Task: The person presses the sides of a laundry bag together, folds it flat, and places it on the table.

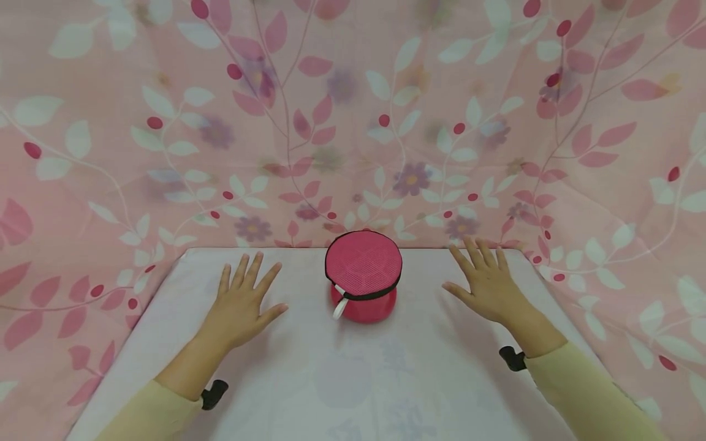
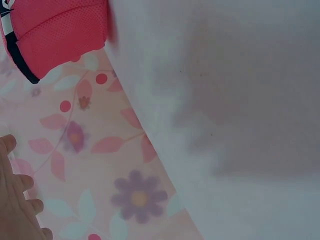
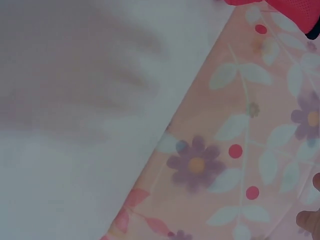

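A round pink mesh item (image 1: 364, 260), like a cap, stands near the table's far edge, with dark edging and a small white strap (image 1: 340, 307) at its front left. Below its mesh top shows a smooth red lower part (image 1: 369, 311). My left hand (image 1: 242, 306) hovers over the table to its left, fingers spread and holding nothing. To the right, my right hand (image 1: 485, 285) is likewise spread and apart from it. Part of the mesh item (image 2: 65, 35) shows at the left wrist view's upper left, and a corner of it (image 3: 295, 12) in the right wrist view.
A white-covered table (image 1: 353, 380) lies beneath both hands, with faint markings on its near part. Pink floral cloth (image 1: 353, 122) hangs behind the table and along both sides. Each wrist has a small black device (image 1: 215, 395) by the sleeve cuff.
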